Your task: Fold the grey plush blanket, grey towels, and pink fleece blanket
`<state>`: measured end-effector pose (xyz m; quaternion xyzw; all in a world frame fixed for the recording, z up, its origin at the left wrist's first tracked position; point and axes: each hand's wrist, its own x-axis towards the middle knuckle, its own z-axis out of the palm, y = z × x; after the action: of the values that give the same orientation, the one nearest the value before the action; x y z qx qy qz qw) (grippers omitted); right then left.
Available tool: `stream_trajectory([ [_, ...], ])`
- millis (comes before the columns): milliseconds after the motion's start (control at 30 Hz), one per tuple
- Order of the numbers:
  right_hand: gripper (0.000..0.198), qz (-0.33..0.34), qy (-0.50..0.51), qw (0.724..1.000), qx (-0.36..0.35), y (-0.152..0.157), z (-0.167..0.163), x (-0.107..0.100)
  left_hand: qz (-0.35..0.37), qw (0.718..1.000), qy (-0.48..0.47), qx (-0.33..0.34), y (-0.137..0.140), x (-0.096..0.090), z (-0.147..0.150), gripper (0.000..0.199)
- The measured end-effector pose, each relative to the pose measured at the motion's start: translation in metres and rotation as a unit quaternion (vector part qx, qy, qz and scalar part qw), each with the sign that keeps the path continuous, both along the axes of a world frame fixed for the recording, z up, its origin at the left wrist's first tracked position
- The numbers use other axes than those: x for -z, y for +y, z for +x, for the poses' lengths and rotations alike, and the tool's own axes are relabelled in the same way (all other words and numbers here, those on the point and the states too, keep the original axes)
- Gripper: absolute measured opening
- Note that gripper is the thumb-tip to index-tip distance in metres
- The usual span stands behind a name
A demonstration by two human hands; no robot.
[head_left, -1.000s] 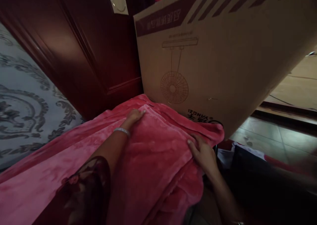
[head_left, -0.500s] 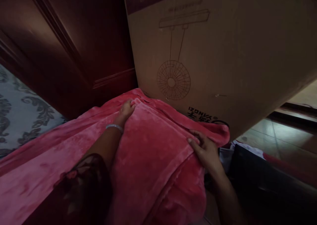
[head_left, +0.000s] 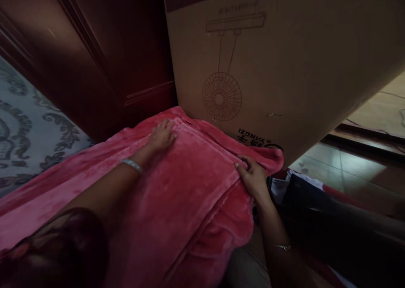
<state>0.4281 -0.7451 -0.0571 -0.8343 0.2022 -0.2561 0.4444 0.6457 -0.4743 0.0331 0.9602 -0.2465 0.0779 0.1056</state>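
Observation:
A plush pinkish-red blanket spreads before me, folded over in layers, its hemmed edges showing. On its far left part lies my left hand, fingers stretched out flat against the cloth near a folded corner. My right hand pinches the blanket's right-hand corner between thumb and fingers. Beyond that grip, a rounded fold of the same blanket sticks out to the right. A bracelet circles each wrist.
A tall cardboard box printed with a fan drawing stands just behind the blanket. Left of it is a dark red panelled wooden surface, with patterned wallpaper beside it. Floor tiles and a dark object lie at right.
My left hand has let go of the blanket's corner and its fingers have spread out flat on the cloth. The right hand keeps its pinch. The view has shifted slightly.

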Motion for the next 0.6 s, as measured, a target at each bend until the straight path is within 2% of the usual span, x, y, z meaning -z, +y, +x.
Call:
stream_trajectory([
  [67, 0.055, 0.002, -0.007, 1.0, -0.003, 0.0, 0.0, 0.0, 0.03, 0.995, 0.002, 0.095, 0.008, 0.001, -0.051, 0.059],
  [133, 0.056, 0.003, -0.009, 1.0, -0.006, -0.001, 0.001, 0.001, 0.03, 0.981, 0.013, 0.193, 0.022, 0.008, -0.11, 0.057],
  [200, 0.056, 0.006, -0.009, 1.0, -0.01, -0.003, 0.001, 0.004, 0.032, 0.969, 0.041, 0.24, 0.036, 0.021, -0.166, 0.057],
  [267, 0.054, 0.013, -0.014, 1.0, -0.011, -0.006, 0.002, 0.007, 0.033, 0.968, 0.071, 0.24, 0.048, 0.037, -0.211, 0.059],
  [367, 0.051, 0.042, -0.022, 0.999, -0.005, -0.007, 0.003, 0.009, 0.038, 0.974, 0.106, 0.196, 0.056, 0.049, -0.253, 0.057],
  [433, 0.048, 0.059, -0.013, 0.998, 0.004, -0.006, 0.004, 0.006, 0.046, 0.973, 0.131, 0.183, 0.06, 0.044, -0.274, 0.058],
  [500, 0.047, 0.06, 0.017, 0.998, 0.02, -0.005, 0.003, 0.002, 0.055, 0.97, 0.15, 0.183, 0.068, 0.032, -0.299, 0.064],
  [600, 0.043, 0.04, 0.08, 0.994, 0.063, -0.008, 0.0, -0.002, 0.047, 0.973, 0.136, 0.182, 0.094, 0.013, -0.352, 0.069],
])
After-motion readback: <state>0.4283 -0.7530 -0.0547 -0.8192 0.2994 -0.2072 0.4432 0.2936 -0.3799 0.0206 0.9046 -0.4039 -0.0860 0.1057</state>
